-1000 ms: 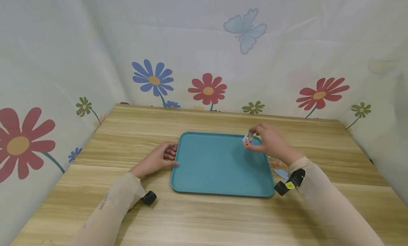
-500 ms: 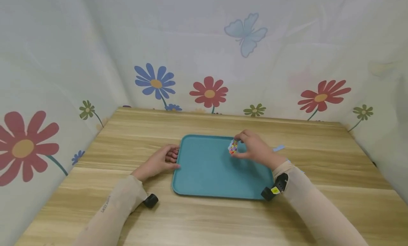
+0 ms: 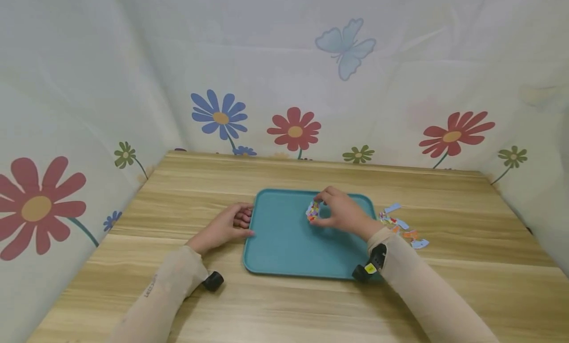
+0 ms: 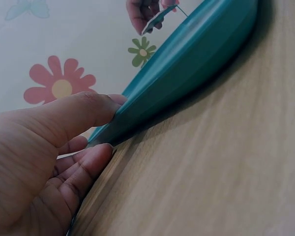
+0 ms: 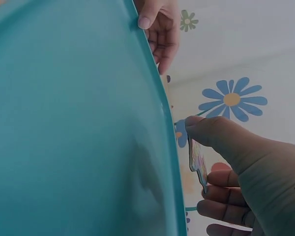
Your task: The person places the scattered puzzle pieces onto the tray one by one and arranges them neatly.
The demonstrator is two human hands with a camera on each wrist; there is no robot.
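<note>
A teal rectangular tray (image 3: 284,251) lies on the wooden table. My left hand (image 3: 224,228) holds its left edge; in the left wrist view the thumb sits on the rim of the tray (image 4: 187,64) and the fingers are tucked low against its side. Over the tray's upper middle, my right hand (image 3: 345,213) pinches a small multicoloured puzzle piece (image 3: 313,211) between thumb and fingers. Seen edge-on in the right wrist view, that puzzle piece (image 5: 198,161) is thin with a notched outline, raised above the tray.
Several loose puzzle pieces (image 3: 401,224), light blue and orange, lie on the table (image 3: 284,313) just right of the tray, partly behind the right forearm. A white cloth backdrop (image 3: 266,61) printed with flowers and a butterfly stands behind and at both sides.
My right hand has carried the puzzle piece leftward from the tray's right edge to over its middle. The loose pieces on the right have come more into sight. My left hand stays at the tray.
</note>
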